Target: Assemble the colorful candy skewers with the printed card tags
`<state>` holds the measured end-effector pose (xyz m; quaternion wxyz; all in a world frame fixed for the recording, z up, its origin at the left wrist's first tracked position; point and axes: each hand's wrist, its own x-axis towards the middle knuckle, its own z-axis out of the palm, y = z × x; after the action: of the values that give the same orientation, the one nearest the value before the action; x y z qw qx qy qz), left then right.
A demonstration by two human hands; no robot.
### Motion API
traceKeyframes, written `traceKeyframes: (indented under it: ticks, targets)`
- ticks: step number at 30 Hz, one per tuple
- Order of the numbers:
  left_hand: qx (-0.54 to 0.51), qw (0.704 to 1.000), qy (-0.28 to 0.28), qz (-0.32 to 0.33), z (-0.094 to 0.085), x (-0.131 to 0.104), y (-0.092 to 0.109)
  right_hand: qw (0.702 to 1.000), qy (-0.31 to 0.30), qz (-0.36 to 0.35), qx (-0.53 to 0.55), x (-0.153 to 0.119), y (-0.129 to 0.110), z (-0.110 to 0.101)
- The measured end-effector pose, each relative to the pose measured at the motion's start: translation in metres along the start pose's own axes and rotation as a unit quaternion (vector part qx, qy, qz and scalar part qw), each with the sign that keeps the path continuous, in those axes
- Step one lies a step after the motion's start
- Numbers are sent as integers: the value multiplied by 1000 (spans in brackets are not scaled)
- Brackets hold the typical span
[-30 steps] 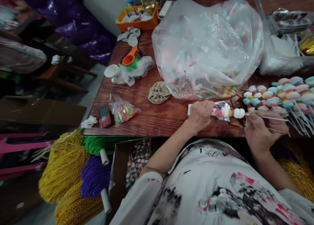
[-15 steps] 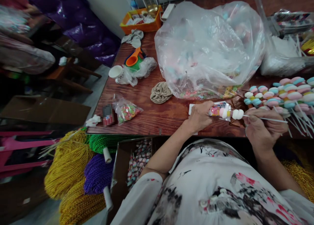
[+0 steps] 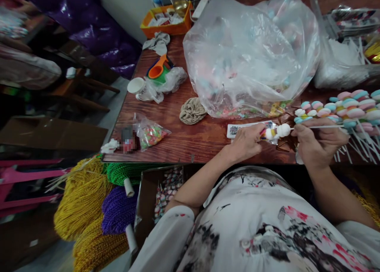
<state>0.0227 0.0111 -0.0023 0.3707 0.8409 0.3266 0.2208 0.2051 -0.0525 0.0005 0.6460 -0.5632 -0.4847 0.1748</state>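
My left hand (image 3: pixel 246 141) and right hand (image 3: pixel 317 147) grip sweets skewer (image 3: pixel 283 130) in front of plastic bag (image 3: pixel 246 58) — fingers closed, threading looks partway. Filled skewers (image 3: pixel 354 112), seemingly done, lie front-right of bag.

Hands (image 3: pixel 247 142) partly hide the beaded stick (image 3: pixel 284 130); the right edge crops a clear box (image 3: pixel 331 80).
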Motion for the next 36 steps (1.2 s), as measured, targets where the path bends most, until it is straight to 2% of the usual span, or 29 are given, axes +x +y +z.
traceKeyframes:
  ticks: [2, 3, 6, 8, 11, 14, 16, 18, 20, 23, 27, 30, 33, 36]
  targets:
    - [-50, 999, 13, 2, 1, -1, 0, 999, 42, -24, -7, 4, 1, 4]
    - [-87, 996, 12, -1, 0, -2, 1, 998, 45, -36, -15, 7, 2, 5]
    - [-224, 974, -26, -33, -7, -5, 5, 999, -25, -15, 24, 15, 6, 3]
    - [-319, 941, -83, -71, -14, -8, 9, 993, -80, 16, 84, 20, 10, -1]
    - [-436, 870, -182, -145, -23, -14, 14, 980, -132, 49, 138, 25, 12, -7]
    - [-486, 804, -284, -191, -23, -19, 16, 975, -166, 53, 136, 25, 10, -11]
    - [-482, 779, -353, -191, -18, -21, 17, 970, -196, 36, 142, 25, 8, -12]
    - [-475, 769, -385, -184, -13, -23, 18, 960, -228, 26, 161, 27, 4, -12]
    - [-484, 776, -359, -185, -8, -23, 18, 953, -251, 33, 165, 28, -1, -12]
    - [-483, 808, -285, -183, -3, -22, 15, 964, -237, 55, 103, 25, -10, -10]
    - [-397, 893, -180, -113, 5, -17, 8, 975, -192, 106, 25, 8, -10, 1]
    - [-306, 942, -122, -67, 11, -14, 8, 976, -154, 149, 46, -7, -2, 11]
    - [-275, 954, -106, -58, 10, -15, 10, 969, -138, 185, 87, -12, 4, 16]
    - [-301, 943, -106, -90, -1, -18, 9, 967, -126, 186, 122, -7, 4, 12]
